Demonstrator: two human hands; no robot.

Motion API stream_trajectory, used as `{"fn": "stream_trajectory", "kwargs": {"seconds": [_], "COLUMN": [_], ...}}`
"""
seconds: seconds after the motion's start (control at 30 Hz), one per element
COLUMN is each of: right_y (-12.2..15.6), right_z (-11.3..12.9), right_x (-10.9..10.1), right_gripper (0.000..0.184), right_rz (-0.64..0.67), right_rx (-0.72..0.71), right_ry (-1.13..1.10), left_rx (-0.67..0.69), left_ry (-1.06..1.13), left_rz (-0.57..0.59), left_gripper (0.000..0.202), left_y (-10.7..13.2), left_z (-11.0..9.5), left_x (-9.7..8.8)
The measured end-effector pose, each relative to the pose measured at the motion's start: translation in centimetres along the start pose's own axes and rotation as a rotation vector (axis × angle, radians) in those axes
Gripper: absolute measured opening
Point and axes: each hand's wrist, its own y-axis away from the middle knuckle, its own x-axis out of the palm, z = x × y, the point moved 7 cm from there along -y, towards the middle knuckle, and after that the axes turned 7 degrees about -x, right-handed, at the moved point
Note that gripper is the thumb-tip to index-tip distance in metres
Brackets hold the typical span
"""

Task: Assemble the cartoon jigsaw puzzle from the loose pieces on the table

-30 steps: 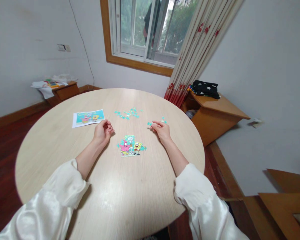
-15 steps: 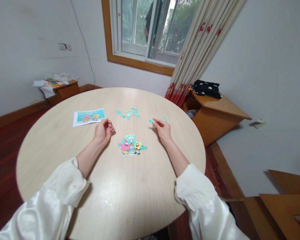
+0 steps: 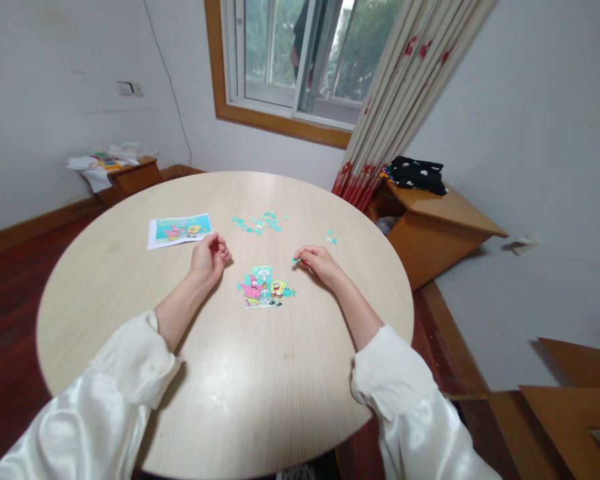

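A partly joined cartoon jigsaw lies in the middle of the round pale wooden table. My right hand is just right of it and above it, fingers pinched on a small teal puzzle piece. My left hand rests on the table to the jigsaw's upper left, fingers curled in; whether it holds anything is hidden. Several loose teal pieces lie scattered farther back, and two more pieces lie beyond my right hand. A printed reference picture lies at the left.
A low wooden cabinet with black dotted cloth stands right of the table, beside a curtain. Another low stand with papers sits at the far left wall. A window is behind the table.
My right hand has drawn back from the far right pieces toward the jigsaw, bringing a teal piece with it. My left hand has stayed in place.
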Motion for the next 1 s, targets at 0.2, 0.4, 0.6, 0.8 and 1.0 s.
{"fn": "stream_trajectory", "kwargs": {"seconds": [0.2,0.4,0.6,0.8,1.0], "right_y": [1.2,1.8,2.0,2.2,2.3], "right_z": [1.3,1.2,2.0,2.3,2.3], "right_x": [1.4,2.2,2.8,2.8,3.1], "right_gripper": [0.014,0.015,0.012,0.013,0.014], "right_rz": [0.311,0.465,0.483,0.507,0.541], "right_rx": [-0.029,-0.025,-0.078,-0.099,-0.118], "right_ry": [0.140,0.269,0.256,0.236,0.306], "left_rx": [-0.002,0.114,0.489,0.612,0.594], "left_ry": [0.003,-0.197,-1.033,-1.394,-1.523], "left_rz": [-0.003,-0.005,0.451,0.839,0.939], "left_gripper": [0.026,0.024,0.015,0.017,0.028], "left_y": [-0.1,0.2,5.2,8.4,8.4], "left_z": [0.0,-0.5,1.7,5.0,5.7], "left_x": [0.0,0.2,5.7,7.7,7.3]}}
